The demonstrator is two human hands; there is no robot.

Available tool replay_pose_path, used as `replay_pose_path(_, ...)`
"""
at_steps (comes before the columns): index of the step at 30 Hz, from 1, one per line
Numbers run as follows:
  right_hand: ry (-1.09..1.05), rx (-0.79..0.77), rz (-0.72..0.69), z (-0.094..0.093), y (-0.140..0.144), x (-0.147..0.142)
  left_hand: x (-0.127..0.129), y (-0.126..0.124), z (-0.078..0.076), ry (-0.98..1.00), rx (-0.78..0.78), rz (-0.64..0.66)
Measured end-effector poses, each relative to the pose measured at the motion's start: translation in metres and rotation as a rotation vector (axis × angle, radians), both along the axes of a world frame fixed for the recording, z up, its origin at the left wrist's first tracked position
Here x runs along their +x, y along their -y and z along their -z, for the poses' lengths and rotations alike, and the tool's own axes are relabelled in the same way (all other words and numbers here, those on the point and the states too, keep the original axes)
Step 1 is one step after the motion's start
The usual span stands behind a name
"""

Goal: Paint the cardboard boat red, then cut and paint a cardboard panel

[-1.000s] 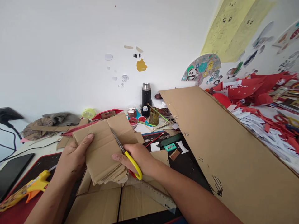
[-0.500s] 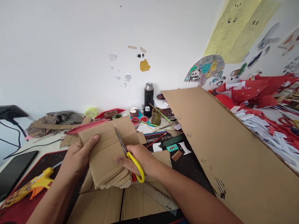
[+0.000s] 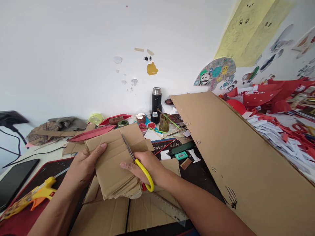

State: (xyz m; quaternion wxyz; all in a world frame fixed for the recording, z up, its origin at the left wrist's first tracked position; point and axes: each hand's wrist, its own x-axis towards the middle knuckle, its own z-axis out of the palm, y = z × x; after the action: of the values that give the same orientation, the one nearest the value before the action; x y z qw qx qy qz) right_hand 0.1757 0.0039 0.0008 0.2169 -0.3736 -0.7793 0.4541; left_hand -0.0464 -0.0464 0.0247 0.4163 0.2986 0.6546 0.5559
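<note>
Cardboard piece (image 3: 115, 164): it sits between your two hands, raised above the flat sheets beneath your wrists.
Left hand (image 3: 82, 167): thumb on top, fingers hidden underneath, pinching the cardboard's left edge.
Right hand (image 3: 147, 165): fingers curled through the yellow handles of the scissors (image 3: 136, 162); the blades lie nearly closed along a crease, beyond your fingertips.
Handling: light, stiff, creased, probably bends at the folds.
Grip: hold close beside the blades.
</note>
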Motion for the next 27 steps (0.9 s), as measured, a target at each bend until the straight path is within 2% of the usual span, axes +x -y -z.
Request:
replay_pose_path(4, -0.044, 0.007, -0.018, -0.002, 0.001, 0.000, -0.002, 0.000, 0.002, 0.090, 0.004, 0.038)
replay_pose_path(11, -0.002, 0.053, 0.041, -0.002, 0.003, 0.001, 0.006, 0.000, -0.003, 0.130, 0.017, -0.045)
replay_pose_path(16, -0.028, 0.072, 0.029, 0.003, 0.002, -0.001, 0.008, 0.000, -0.006, 0.155, 0.013, -0.053)
replay_pose_path(27, 0.032, 0.044, -0.024, -0.008, 0.005, 0.000, 0.005, 0.004, -0.010, 0.090, 0.025, -0.037)
